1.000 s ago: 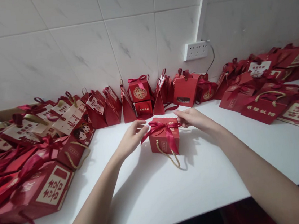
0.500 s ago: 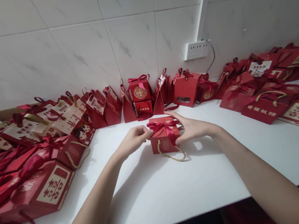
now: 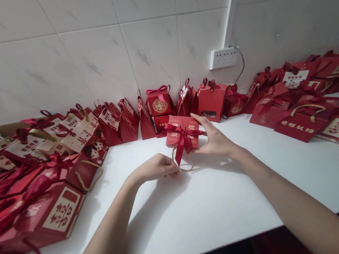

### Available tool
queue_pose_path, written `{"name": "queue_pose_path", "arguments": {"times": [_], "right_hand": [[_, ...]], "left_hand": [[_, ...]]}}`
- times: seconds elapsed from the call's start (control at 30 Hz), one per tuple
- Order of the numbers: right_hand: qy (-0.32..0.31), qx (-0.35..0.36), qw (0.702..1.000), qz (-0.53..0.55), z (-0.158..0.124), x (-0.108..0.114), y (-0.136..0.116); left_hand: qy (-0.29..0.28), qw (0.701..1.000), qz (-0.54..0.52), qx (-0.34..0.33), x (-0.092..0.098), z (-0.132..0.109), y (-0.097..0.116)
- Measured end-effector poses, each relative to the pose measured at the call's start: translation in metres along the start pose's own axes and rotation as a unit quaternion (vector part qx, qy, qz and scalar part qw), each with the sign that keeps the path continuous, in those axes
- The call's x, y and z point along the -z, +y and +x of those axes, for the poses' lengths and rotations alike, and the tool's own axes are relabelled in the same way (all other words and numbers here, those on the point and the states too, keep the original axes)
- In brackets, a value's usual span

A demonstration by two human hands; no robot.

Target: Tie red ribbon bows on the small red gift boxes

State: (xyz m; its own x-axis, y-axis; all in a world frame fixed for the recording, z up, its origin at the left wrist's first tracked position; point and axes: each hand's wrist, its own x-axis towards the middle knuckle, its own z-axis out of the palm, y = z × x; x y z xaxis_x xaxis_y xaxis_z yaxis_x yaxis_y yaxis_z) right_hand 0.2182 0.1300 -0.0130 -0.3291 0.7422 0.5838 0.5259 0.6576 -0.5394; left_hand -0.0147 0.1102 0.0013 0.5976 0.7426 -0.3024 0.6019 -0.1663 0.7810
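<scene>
1. A small red gift box [image 3: 177, 124] is sitting tilted in front of the person, above the middle of the bench [image 3: 228, 202], its printed lid facing the viewer; whether its base is touching the surface, I cannot tell.
2. A dark red ribbon [image 3: 184, 136] is crossing the lid in a bow, one tail hanging over the front edge.
3. A gold cord handle [image 3: 187, 170] is looping down below the box's front.
4. The right hand [image 3: 217, 139] is gripping the box at its right side, thumb at the near edge, fingers at the far edge.
5. The left hand [image 3: 157, 167] is curling its fingers beside the cord; they are blurred, so it is perhaps pinching the cord, but contact is not certain.
6. Behind, two stacked boxes [image 3: 160, 105] and a windowed red bag [image 3: 211, 102] are standing near the tiled wall [image 3: 87, 13].
7. Leftward, a long box with a cream label [image 3: 62, 208] is lying among ribboned packages.
8. Rightward, a gold-handled bag [image 3: 301, 123] is leaning among others.
</scene>
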Motion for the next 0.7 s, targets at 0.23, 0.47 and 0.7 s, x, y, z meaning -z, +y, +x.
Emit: {"name": "queue_pose_path", "arguments": {"times": [0.23,0.47,0.7], "right_hand": [[0.017,0.111,0.993,-0.041,-0.002,-0.002,-0.004],[-0.012,0.137,0.989,-0.046,-0.003,-0.007,-0.004],[-0.014,0.143,0.989,-0.045,-0.003,-0.009,-0.003]], "left_hand": [[0.268,0.957,0.065,0.088,0.008,0.007,-0.011],[0.489,0.863,-0.029,-0.122,-0.004,0.009,0.001],[0.534,0.753,0.158,-0.349,-0.020,0.012,0.001]]}}
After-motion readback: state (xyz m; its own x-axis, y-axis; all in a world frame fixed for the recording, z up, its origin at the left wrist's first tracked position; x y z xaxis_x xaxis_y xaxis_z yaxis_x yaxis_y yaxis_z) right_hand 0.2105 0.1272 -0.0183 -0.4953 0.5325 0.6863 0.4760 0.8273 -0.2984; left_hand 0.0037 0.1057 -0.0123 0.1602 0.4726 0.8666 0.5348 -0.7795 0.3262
